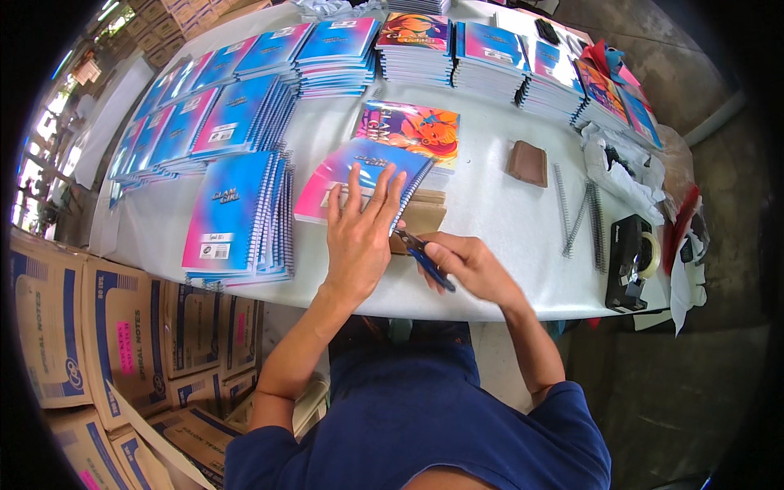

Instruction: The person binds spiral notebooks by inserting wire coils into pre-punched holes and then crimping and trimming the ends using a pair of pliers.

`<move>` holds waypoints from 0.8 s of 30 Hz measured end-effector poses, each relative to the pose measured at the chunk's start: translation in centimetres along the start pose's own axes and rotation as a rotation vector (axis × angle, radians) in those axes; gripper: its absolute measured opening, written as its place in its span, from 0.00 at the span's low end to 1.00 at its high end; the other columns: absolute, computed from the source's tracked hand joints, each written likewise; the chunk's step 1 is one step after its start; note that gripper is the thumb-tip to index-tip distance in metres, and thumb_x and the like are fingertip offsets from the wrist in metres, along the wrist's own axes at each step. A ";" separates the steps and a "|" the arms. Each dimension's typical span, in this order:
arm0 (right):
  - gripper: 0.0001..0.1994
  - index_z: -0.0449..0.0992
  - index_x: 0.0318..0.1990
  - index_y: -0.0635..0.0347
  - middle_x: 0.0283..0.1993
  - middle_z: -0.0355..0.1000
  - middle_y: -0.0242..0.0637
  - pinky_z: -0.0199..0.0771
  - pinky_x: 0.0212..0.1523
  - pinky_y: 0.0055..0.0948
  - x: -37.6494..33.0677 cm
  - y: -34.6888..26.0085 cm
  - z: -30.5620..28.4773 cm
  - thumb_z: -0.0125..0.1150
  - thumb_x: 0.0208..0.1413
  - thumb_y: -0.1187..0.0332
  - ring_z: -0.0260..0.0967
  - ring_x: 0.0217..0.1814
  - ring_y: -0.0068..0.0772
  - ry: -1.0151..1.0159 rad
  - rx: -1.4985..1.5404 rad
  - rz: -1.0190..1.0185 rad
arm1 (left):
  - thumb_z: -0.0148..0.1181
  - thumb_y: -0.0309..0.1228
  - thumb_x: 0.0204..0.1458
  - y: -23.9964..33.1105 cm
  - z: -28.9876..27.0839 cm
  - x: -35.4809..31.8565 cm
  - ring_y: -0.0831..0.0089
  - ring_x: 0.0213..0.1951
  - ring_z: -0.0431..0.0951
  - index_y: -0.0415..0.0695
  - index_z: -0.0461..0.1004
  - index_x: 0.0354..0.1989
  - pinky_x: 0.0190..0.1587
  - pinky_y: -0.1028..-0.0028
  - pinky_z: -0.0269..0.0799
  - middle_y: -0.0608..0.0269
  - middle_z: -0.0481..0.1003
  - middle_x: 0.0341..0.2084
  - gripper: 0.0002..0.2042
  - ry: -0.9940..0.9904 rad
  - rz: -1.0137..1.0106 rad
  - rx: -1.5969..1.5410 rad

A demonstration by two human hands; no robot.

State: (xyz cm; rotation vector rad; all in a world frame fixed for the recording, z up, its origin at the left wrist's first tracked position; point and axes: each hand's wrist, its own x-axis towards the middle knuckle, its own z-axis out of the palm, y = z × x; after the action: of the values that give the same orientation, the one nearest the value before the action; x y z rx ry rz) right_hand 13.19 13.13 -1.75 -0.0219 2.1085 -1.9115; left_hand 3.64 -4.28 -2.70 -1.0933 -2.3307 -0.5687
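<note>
My left hand [359, 237] lies spread and flat on the cover of a blue and pink spiral notebook [324, 184], with nothing gripped in it. My right hand [475, 268] is closed round a pair of pliers [433, 268] with dark blue handles. The plier jaws are at the lower end of the notebook's wire spiral, close to my left hand; whether they grip the wire is hidden. Under the spiral edge sits a brown cardboard-like block [422, 216]. Another notebook [411, 129], with an orange and purple illustrated cover, lies just beyond.
Stacked spiral notebooks [237, 208] stand at the left, and more stacks [413, 61] line the far edge. To the right lie a brown block [527, 163], loose wire spirals [594, 224] and a black tape dispenser [627, 265]. Cardboard boxes [126, 339] fill the lower left.
</note>
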 end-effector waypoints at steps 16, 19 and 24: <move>0.38 0.61 0.64 0.59 0.67 0.56 0.45 0.54 0.67 0.45 5.3 0.6 -5.5 0.73 0.43 0.69 0.53 0.69 0.41 0.638 -0.641 -0.558 | 0.58 0.47 0.54 -12.8 -11.7 4.0 0.54 0.64 0.62 0.37 0.63 0.62 0.63 0.60 0.60 0.52 0.62 0.63 0.33 0.152 -0.073 -1.112; 0.41 0.59 0.65 0.59 0.70 0.53 0.44 0.48 0.70 0.42 7.9 -2.4 -1.6 0.74 0.41 0.71 0.50 0.71 0.41 0.437 -0.199 -0.700 | 0.58 0.51 0.51 -13.9 -11.5 4.1 0.48 0.63 0.61 0.37 0.58 0.65 0.63 0.56 0.60 0.49 0.59 0.64 0.38 0.149 -0.108 -1.299; 0.31 0.65 0.62 0.59 0.59 0.67 0.46 0.66 0.59 0.33 9.5 -5.3 2.7 0.68 0.48 0.75 0.67 0.59 0.38 0.173 -0.121 -0.733 | 0.58 0.53 0.50 -16.8 -11.4 2.7 0.48 0.64 0.60 0.39 0.51 0.68 0.63 0.57 0.60 0.52 0.56 0.66 0.42 0.197 -0.111 -1.398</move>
State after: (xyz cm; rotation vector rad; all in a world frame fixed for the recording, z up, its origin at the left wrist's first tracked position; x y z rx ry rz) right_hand 3.76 7.95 1.23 -0.7797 2.5643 -2.2030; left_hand -8.15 -18.98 5.26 -1.2670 -1.6157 -2.3811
